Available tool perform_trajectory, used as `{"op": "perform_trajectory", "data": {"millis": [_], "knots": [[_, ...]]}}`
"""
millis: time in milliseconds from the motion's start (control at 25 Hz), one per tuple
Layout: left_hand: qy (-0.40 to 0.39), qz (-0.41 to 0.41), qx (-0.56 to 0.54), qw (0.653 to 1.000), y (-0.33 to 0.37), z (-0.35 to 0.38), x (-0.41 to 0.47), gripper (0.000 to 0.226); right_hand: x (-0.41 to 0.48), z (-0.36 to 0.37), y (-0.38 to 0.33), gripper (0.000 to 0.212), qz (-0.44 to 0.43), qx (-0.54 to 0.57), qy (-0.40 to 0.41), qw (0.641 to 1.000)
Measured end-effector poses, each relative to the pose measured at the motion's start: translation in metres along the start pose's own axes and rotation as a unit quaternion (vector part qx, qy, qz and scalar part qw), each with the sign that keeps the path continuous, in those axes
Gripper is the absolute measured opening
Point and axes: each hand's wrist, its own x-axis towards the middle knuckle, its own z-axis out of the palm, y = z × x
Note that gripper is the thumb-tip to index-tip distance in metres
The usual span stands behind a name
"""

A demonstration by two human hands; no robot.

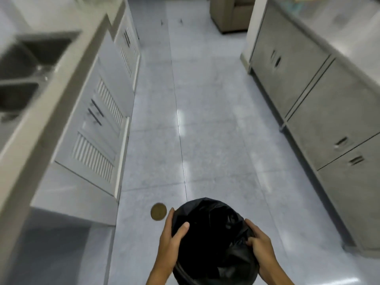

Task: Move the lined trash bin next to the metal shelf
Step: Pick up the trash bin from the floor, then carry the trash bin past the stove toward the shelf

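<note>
Currently, the left hand (171, 233) is clasping the bin's (213, 241) left rim, thumb hooking over the liner (209, 214) and fingers wrapping outside; the right hand (260, 241) is gripping the right rim, fingers pinching bunched plastic. Bin — round, dark, lined with a glossy, creased black bag — is sitting low at the bottom of the view, apparently lifted above the floor (205, 120), in an aisle between white cabinets (98, 128) and steel cabinets (320, 112). Progress: carrying seems to be underway — no metal shelf is showing, so placement is remaining. A brown disc (158, 211) is lying just beside.

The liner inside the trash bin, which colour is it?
Black. The liner shows best in the head view, gripped at the rim by both hands.
</note>
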Motion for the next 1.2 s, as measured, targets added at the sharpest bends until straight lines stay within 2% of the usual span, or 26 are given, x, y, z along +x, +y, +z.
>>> {"op": "perform_trajectory", "data": {"millis": [80, 200, 240, 360, 440, 520, 600, 640, 760, 800, 1040, 1200], "knots": [[-0.004, 0.022, -0.006, 1.000, 0.074, 0.005, -0.020, 0.082, -0.045, -0.003, -0.053, 0.062, -0.038, 0.009, -0.001, 0.999], [-0.006, 0.060, 0.004, 0.998, 0.168, 0.012, -0.033, 0.111, -0.092, -0.005, -0.136, 0.045, -0.091, 0.060, -0.006, 0.994], [-0.013, 0.072, -0.001, 0.997, 0.193, 0.015, -0.032, 0.112, -0.098, -0.006, -0.160, 0.042, -0.107, 0.079, -0.002, 0.991], [-0.005, 0.117, -0.010, 0.993, 0.257, 0.030, -0.017, 0.074, -0.091, -0.006, -0.229, 0.043, -0.142, 0.116, -0.006, 0.983], [0.010, 0.137, -0.025, 0.990, 0.289, 0.044, -0.002, 0.066, -0.079, -0.009, -0.269, 0.050, -0.152, 0.123, -0.017, 0.981], [0.020, 0.137, -0.048, 0.989, 0.316, 0.056, 0.019, 0.061, -0.067, -0.012, -0.314, 0.036, -0.163, 0.130, -0.042, 0.977], [0.032, 0.140, -0.076, 0.987, 0.339, 0.068, 0.043, 0.044, -0.054, -0.012, -0.355, 0.028, -0.177, 0.117, -0.071, 0.975], [0.034, 0.145, -0.081, 0.986, 0.350, 0.072, 0.057, 0.045, -0.043, -0.010, -0.374, 0.029, -0.181, 0.114, -0.075, 0.974], [0.055, 0.137, -0.077, 0.986, 0.381, 0.083, 0.097, 0.084, -0.005, -0.002, -0.430, 0.033, -0.188, 0.110, -0.082, 0.972], [0.055, 0.135, -0.087, 0.985, 0.393, 0.087, 0.113, 0.090, 0.007, 0.003, -0.450, 0.036, -0.193, 0.105, -0.087, 0.972], [0.041, 0.171, -0.109, 0.978, 0.481, 0.088, 0.230, 0.093, 0.093, 0.051, -0.562, 0.050, -0.229, 0.088, -0.104, 0.964], [0.033, 0.180, -0.103, 0.978, 0.545, 0.079, 0.323, 0.085, 0.150, 0.099, -0.644, 0.057, -0.243, 0.109, -0.092, 0.959]]}}
